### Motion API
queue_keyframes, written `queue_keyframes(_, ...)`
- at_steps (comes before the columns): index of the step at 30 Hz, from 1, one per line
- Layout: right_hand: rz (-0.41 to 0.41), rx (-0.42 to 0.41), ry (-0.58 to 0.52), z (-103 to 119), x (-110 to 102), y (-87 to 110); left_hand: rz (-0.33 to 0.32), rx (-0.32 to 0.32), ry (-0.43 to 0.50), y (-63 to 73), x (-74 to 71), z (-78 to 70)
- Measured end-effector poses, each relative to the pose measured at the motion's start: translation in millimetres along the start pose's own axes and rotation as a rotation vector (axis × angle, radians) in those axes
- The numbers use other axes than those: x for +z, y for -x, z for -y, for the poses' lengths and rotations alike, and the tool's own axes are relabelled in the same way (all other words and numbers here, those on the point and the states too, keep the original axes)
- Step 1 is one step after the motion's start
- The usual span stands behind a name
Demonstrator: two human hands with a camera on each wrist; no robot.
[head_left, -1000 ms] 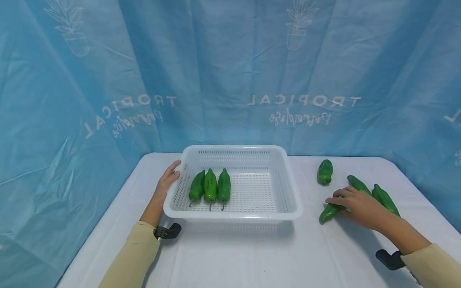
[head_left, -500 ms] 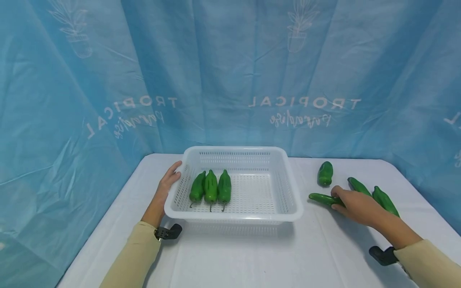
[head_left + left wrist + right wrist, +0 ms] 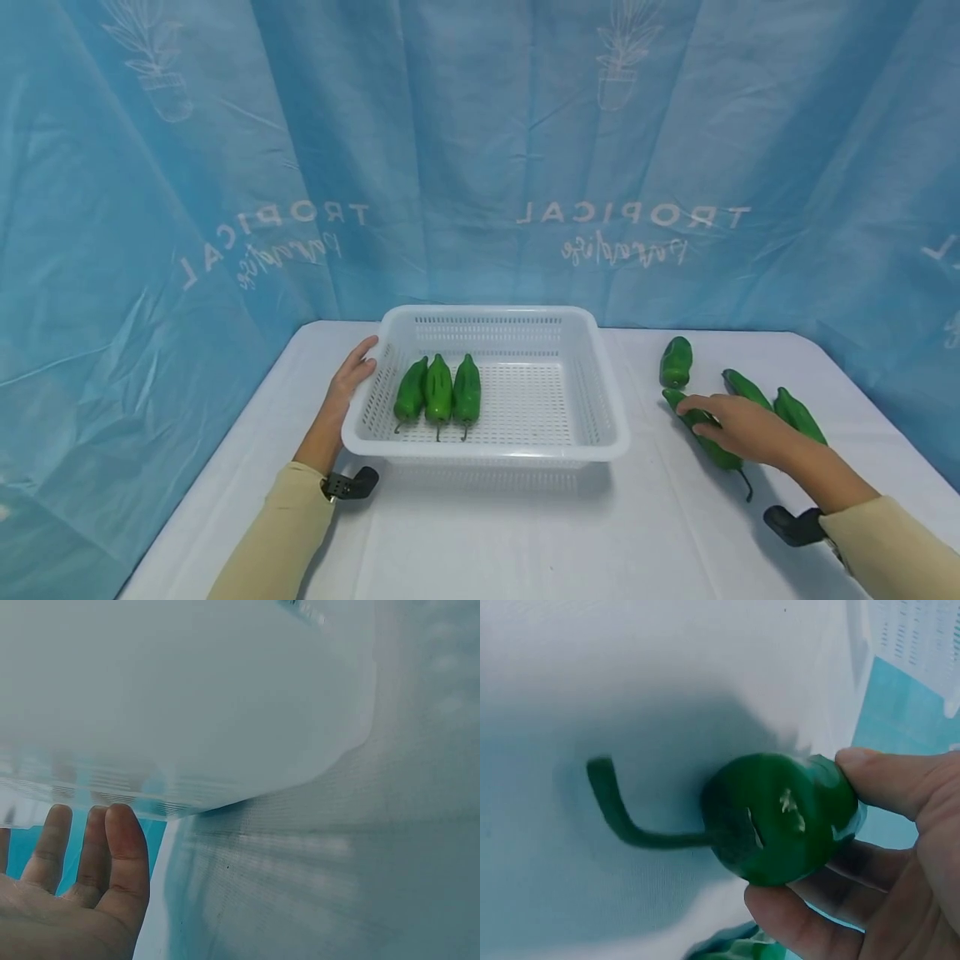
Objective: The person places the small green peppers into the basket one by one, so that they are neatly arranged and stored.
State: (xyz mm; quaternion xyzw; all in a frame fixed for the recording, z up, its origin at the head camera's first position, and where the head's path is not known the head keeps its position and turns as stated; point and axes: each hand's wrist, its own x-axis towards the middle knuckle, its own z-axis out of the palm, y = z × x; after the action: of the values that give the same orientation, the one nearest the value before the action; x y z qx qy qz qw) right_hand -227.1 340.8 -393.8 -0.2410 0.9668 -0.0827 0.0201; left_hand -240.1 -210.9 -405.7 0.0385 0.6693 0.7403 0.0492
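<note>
My right hand point(image 3: 750, 429) pinches a green chili pepper point(image 3: 722, 455) between thumb and fingers, at the right of the table. Its tip points to the back left and its curved stem towards me. The right wrist view shows this pepper point(image 3: 780, 817) from the stem end, thumb on one side and fingers on the other. At the left side of a white perforated plastic basket point(image 3: 487, 451), my left hand point(image 3: 347, 396) rests with straight fingers against the wall. Three green peppers point(image 3: 438, 390) lie side by side in the basket's left half, stems towards me.
Beyond my right hand a short green pepper point(image 3: 677, 360) lies near the back edge. Two more, a slim pepper point(image 3: 745, 387) and a wider pepper point(image 3: 801, 417), lie by the right forearm. A blue printed curtain point(image 3: 465, 167) hangs behind the white-covered table point(image 3: 487, 542).
The pepper in my right hand has turned: its tip pointed to the front left, then left, and now to the back left. My left hand and the basket stay in place.
</note>
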Motion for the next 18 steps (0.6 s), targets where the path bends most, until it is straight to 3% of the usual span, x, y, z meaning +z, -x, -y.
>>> queue_keyframes(11,0.161,0.111,-0.155,1,-11,5.1,-0.009,0.002,-0.02,-0.1,-0.5,-0.2)
queue_keyframes(18,0.116,0.061,-0.198,5,-21,15.2,-0.011,0.005,-0.033,0.4,-0.1,-0.5)
